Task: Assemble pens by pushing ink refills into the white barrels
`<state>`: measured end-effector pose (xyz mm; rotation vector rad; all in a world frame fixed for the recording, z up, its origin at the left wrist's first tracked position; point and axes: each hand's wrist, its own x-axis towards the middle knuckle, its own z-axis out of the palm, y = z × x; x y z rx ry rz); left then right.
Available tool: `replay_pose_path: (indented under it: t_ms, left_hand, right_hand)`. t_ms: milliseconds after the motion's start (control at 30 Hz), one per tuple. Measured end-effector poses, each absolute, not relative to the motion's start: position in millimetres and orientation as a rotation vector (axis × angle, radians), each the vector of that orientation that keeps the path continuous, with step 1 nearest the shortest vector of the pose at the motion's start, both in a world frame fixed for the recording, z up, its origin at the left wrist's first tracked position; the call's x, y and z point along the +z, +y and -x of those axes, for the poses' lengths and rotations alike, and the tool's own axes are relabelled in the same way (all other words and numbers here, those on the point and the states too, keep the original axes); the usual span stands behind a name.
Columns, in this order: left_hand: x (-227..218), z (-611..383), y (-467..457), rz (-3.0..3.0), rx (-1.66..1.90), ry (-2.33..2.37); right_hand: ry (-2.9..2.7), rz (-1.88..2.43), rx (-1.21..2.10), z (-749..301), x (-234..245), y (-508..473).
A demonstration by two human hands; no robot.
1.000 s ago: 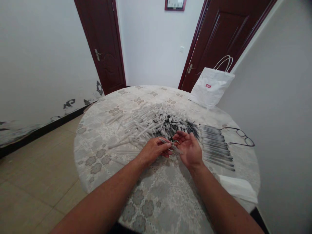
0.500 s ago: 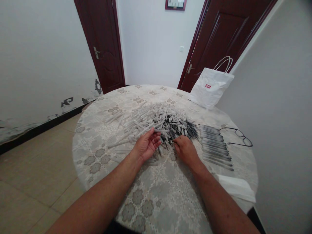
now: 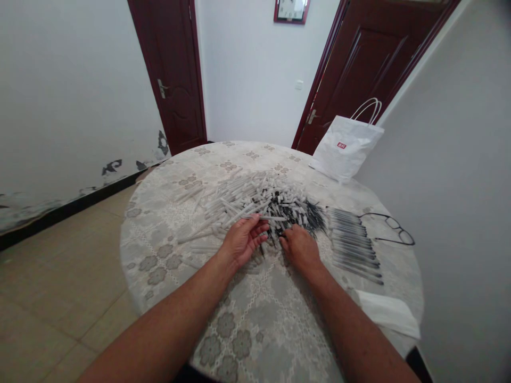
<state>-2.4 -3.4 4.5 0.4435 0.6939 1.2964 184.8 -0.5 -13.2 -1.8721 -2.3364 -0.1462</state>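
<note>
Between thumb and forefinger of my left hand (image 3: 246, 239) is a white pen barrel (image 3: 274, 218), its far end pointing right; the other fingers curl loosely, palm up. My right hand (image 3: 301, 247) is at the near edge of the pile, back of the hand up and fingers bent. What its fingertips pinch, if anything, is hidden. In front of both hands spreads a pile of loose pen parts: white barrels (image 3: 225, 205) to the left, short white pieces (image 3: 287, 190) at the back, and thin black pieces (image 3: 315, 215) to the right.
Right of the pile lies a row of several pens (image 3: 353, 239), with black-framed glasses (image 3: 393, 226) beyond it. A white paper bag (image 3: 345, 149) stands at the back right. Folded white material (image 3: 387, 313) lies near the right edge of the round table's patterned tablecloth (image 3: 155, 255).
My right hand's fingers have moved slightly left and in toward the black pieces. My left hand keeps its grip on the barrel. The view has tilted up slightly.
</note>
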Motion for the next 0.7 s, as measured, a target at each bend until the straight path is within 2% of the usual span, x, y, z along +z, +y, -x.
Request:
replay_pose_path:
  t_ms: [500,600,700]
  left_hand:
    - [3.2,2.6,-4.1,-0.499,1.309,0.726]
    - [4.4,3.0,-4.9,-0.505,1.314,0.727]
    - [6.3,3.0,-6.3,-0.516,1.312,0.733]
  right_hand:
    - [-2.225,1.809,-0.103,-175.2,-15.7,-6.6]
    - [-2.036,1.631,0.044,-182.6,-13.2,-5.3]
    - [-1.757,1.464,0.388,-192.7,-7.5,-4.6]
